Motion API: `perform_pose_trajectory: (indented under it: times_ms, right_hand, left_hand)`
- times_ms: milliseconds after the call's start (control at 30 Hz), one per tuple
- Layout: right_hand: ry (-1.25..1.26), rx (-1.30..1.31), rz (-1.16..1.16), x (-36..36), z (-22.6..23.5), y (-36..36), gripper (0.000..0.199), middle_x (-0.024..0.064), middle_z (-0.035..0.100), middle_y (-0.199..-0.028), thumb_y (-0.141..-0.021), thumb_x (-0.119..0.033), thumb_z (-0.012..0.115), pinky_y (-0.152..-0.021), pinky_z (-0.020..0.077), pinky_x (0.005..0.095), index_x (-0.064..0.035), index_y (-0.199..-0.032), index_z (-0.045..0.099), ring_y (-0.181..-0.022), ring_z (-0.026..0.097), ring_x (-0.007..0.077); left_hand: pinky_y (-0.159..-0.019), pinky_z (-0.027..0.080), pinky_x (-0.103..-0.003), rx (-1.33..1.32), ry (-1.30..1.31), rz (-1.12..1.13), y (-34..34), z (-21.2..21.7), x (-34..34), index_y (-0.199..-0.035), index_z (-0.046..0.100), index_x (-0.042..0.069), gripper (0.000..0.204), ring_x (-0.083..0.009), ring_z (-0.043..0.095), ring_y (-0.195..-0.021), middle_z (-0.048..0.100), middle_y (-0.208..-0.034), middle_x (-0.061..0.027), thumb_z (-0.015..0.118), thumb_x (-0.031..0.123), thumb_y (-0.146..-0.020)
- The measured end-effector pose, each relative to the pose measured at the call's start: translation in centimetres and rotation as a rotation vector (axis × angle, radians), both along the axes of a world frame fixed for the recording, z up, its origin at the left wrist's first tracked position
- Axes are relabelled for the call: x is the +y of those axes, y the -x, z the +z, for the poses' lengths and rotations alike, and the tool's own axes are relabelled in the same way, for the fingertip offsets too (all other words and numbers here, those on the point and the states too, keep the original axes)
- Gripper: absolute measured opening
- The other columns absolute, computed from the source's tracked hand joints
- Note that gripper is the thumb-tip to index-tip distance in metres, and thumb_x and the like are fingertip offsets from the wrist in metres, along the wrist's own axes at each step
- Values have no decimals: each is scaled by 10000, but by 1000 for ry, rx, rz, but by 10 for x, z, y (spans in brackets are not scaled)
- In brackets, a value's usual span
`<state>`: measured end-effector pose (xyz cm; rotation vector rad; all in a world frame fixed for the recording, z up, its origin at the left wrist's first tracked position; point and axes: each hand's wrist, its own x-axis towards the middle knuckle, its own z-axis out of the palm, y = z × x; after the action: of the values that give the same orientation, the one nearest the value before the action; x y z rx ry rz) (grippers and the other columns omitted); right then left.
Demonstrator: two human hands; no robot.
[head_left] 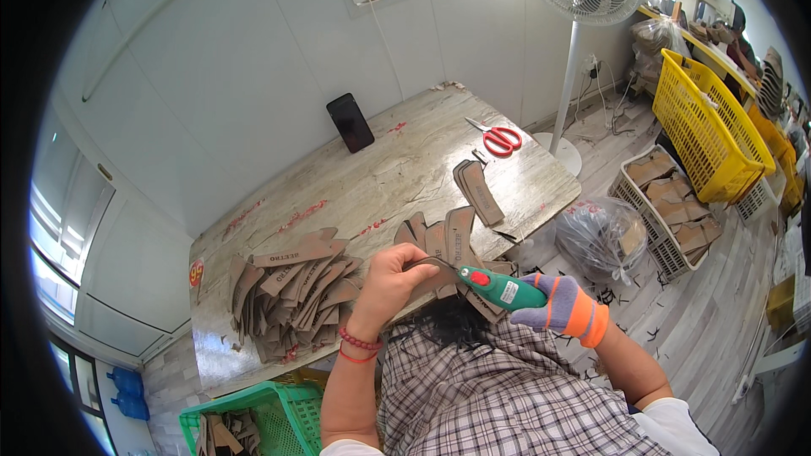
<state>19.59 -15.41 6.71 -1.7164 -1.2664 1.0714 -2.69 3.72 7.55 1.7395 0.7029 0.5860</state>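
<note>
Your left hand (pixel 389 280) pinches a brown piece (pixel 439 277) between thumb and fingers; your gloved right hand (pixel 562 306) has its fingers wrapped around the rear of the green tool (pixel 509 291). The piece is at the near edge of the surface (pixel 384 181), above the black scraps (pixel 445 321) in your lap. Whether the tip touches it, you cannot tell from here.

To work cleanly, it seems best to pinch firmly close to the worked edge, with thumb and fingertips out of the tip's line. Guide the tool lightly and evenly along the edge; a floppy piece could bend away or let the tip wander.

The tool's nose points left, toward the piece, its long axis sloping down to the right. The piece's free end points right; its long axis seems to run roughly crosswise, though your fingers hide part of it.
</note>
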Motion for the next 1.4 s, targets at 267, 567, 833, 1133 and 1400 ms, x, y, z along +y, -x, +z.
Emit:
perform_pose_trajectory:
  times_ms: [267,567,833,1133,1400]
  right_hand:
    - [69,1,-8,6,12,5,616,62,700,-836,-746,-389,827,-642,522,242,-3,-1179,618,-673,632,87]
    - [-37,224,-183,4,-12,11,549,17,652,-735,-767,-335,825,-512,461,214,-3,-1153,619,-553,545,49]
    - [-10,106,-182,5,-39,16,546,52,664,-716,-778,-412,794,-556,493,235,-16,-1121,638,-578,608,81]
    - [36,-52,-170,1,-38,27,589,103,696,-771,-751,-466,798,-653,534,285,-25,-1110,645,-670,674,165]
    - [13,-13,-166,3,-40,29,585,110,704,-789,-750,-439,807,-666,538,290,-25,-1127,639,-692,686,174]
  left_hand:
    - [-629,431,-204,26,162,-88,-12,-9,-4,-849,667,-18,64,-39,523,-695,628,-776,21,698,35,-833]
    - [-639,510,-291,-359,-28,758,7,-42,80,-975,590,-40,169,-158,609,-707,645,-884,-93,636,39,-833]
    - [-797,506,-440,-767,1248,591,3,-131,-3,-944,593,-2,82,-279,631,-891,658,-900,-124,613,8,-865]
    - [-771,526,-272,-683,573,450,-31,-86,-33,-1025,638,-7,132,-143,658,-832,694,-975,-81,642,17,-896]
    - [-752,521,-270,-644,465,473,-35,-77,-36,-987,641,-32,105,-133,649,-817,695,-949,-87,646,22,-897]
